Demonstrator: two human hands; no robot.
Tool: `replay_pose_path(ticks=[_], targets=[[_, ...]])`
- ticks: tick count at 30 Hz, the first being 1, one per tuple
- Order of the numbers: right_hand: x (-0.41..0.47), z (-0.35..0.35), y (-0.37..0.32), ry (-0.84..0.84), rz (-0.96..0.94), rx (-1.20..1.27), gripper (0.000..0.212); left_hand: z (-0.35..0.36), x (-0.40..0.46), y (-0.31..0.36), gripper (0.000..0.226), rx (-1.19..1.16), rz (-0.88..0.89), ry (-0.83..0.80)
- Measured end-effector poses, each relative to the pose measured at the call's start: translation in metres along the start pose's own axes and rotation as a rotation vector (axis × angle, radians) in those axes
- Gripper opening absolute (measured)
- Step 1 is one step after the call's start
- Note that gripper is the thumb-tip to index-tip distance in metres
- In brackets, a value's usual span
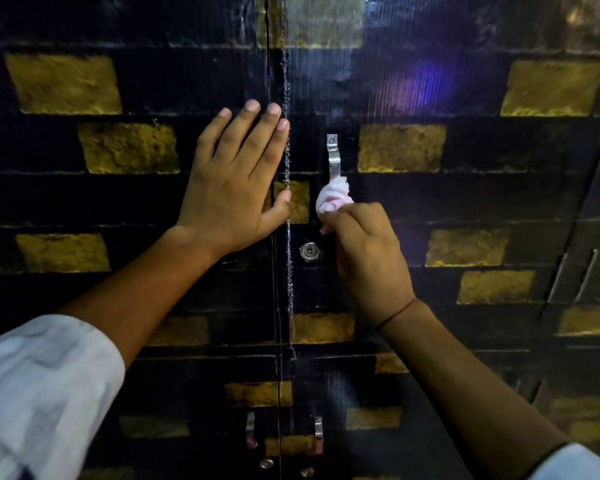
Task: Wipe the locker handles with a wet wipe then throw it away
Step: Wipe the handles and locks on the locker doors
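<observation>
sleeve: rolled white cuff (39, 386) at seven o'clock
left hand (238, 178): flat, fingers spread on black-and-gold locker door (129, 202)
right hand (368, 252): clenched around crumpled white-pink wet wipe (334, 199)
wipe: pressed on silver metal handle (333, 157), twelve o'clock of round keyhole (309, 251)

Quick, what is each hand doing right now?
Left hand: open, flat on the locker door.
Right hand: closed, holding the wet wipe against the handle.

the locker doors (465, 202) are black with a staggered brick pattern of gold rectangles, the handle (333, 157) and keyhole (309, 251) silver, the wet wipe (333, 199) white with pink, the sleeve (39, 386) white.
</observation>
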State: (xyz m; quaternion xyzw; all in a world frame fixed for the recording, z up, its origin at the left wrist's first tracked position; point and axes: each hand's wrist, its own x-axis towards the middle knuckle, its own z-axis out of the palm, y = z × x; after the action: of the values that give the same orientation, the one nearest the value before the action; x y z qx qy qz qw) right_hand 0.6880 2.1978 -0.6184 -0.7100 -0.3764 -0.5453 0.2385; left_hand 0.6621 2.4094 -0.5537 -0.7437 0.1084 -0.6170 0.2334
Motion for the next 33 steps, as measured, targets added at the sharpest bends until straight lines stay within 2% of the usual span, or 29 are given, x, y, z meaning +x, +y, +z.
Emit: replay_pose_path(ticks=[5,9,15,20,25,33], targets=[[0.009,-0.004,-0.007,0.011,0.073,0.078,0.020,-0.003,0.001,0.001,0.077,-0.015,0.004,-0.026],[0.007,-0.001,-0.009,-0.012,0.126,0.039,0.017,-0.005,-0.002,-0.002,0.077,-0.034,0.020,-0.051],[-0.001,-0.002,-0.025,-0.042,0.101,-0.263,0.010,-0.010,-0.024,0.000,0.076,-0.086,0.045,-0.056],[-0.026,0.008,-0.036,-0.087,0.003,-0.064,0.014,-0.014,-0.070,0.015,0.082,-0.186,-0.018,-0.010],[-0.068,0.034,-0.056,-0.069,0.006,0.136,0.017,-0.015,-0.138,0.031,0.079,-0.250,-0.059,-0.082],[-0.171,0.081,-0.097,-0.129,0.187,0.400,0.044,-0.012,-0.253,0.064,0.067,-0.334,-0.111,-0.205]])
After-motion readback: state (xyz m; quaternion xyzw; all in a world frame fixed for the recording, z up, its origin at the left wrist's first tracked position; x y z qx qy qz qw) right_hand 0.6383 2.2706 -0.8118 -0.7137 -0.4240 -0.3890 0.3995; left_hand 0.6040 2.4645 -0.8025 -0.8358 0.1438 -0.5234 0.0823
